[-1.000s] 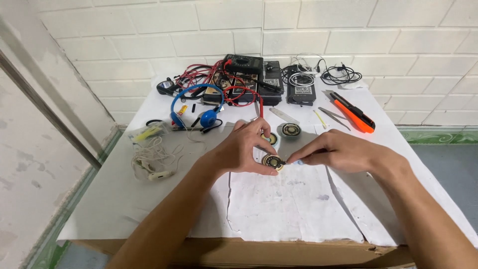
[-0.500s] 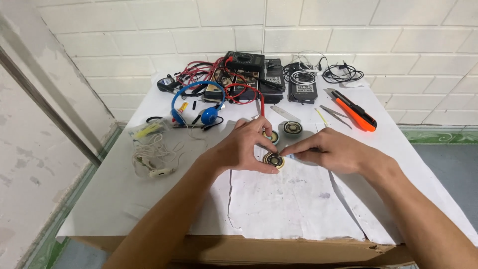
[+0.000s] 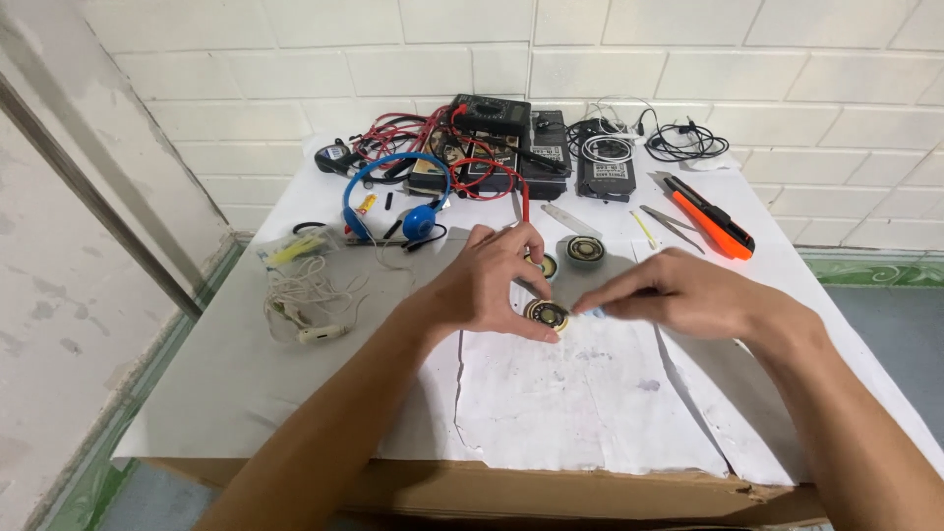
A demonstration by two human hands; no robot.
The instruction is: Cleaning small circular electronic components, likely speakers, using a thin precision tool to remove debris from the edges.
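Head view: we find our left hand (image 3: 487, 287) pinching a small round black-and-gold speaker disc (image 3: 546, 315) near the middle of the white paper-covered table (image 3: 246, 364). Our right hand (image 3: 688, 293) closes its fingertips at the disc's right edge. Blue headphones (image 3: 393, 202) lie toward the far edge.

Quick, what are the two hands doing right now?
Left hand: closed, pinching a small round speaker against the paper sheet.
Right hand: fingers together, touching that speaker's edge; any tool cannot be told.
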